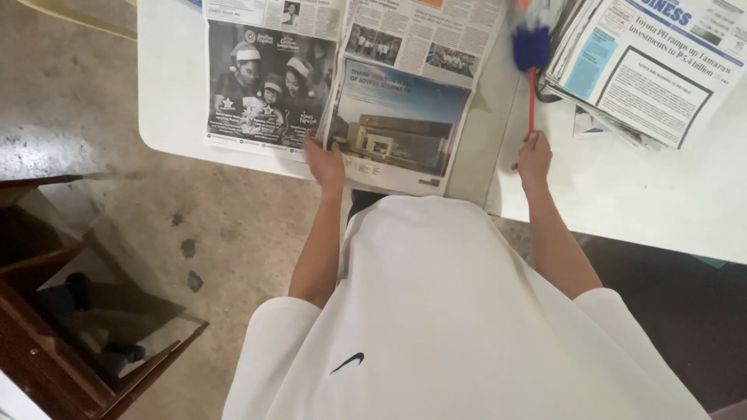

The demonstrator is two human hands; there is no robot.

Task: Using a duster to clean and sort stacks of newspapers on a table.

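White plastic table (661,202) fills the top of the view, w/ a seam between two tabletops running down near the middle. Below it, mottled grey-brown concrete floor (226,225), stained in spots. The person's white short-sleeved shirt (443,311) takes up the lower centre. Dark brown wooden furniture piece (54,342) sits at bottom left, w/ a glossy panel leaning in it.

On the table, an open spread newspaper (342,85) lies flat, its near edge overhanging the table edge a bit; left page dark w/ a group photo, right page w/ a building picture. At top right, a stack of folded newspapers (646,62) lies at an angle, well apart from the open one.

Left hand (324,159) rests on the bottom edge of the open paper, right at the centre fold; fingers laid flat & close together on the page, pressing down, not pinching.

Right hand (534,155) is wrapped closed around the low end of a thin red stick – the handle of a blue-and-white feather duster (532,47). The stick runs straight up away from the hand; duster head sits btwn the open paper & the stack, touching the stack's left edge.
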